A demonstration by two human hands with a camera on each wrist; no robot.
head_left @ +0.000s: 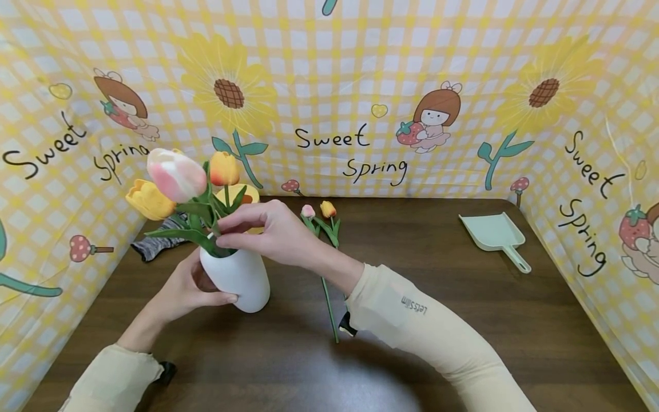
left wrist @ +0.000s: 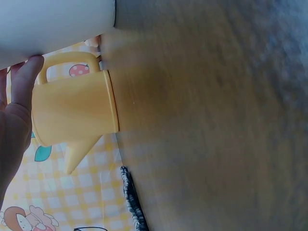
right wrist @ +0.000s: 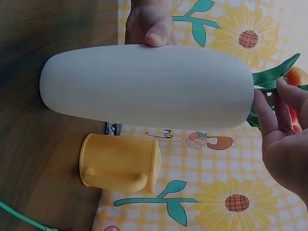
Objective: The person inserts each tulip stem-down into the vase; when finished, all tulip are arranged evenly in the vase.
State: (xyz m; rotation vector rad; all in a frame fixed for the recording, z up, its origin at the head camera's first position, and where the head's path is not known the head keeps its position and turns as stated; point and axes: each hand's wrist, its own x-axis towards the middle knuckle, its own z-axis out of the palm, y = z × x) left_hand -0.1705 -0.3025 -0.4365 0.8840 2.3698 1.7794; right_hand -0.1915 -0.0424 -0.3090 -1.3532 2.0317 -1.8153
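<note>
A white vase is on the table with several artificial tulips in its mouth. Among them are a large pink-and-white tulip, a yellow one and an orange one. My left hand grips the vase's side, its thumb across the front. At the rim, my right hand pinches a green tulip stem between thumb and fingers. Which bloom that stem carries is hard to make out. The stem's lower end is hidden inside the vase.
Behind the vase stands a yellow watering can. A grey patterned cloth lies at the back left. Two loose tulips, one pink and one orange, lie mid-table, partly behind my right forearm. A pale green dustpan is at the right.
</note>
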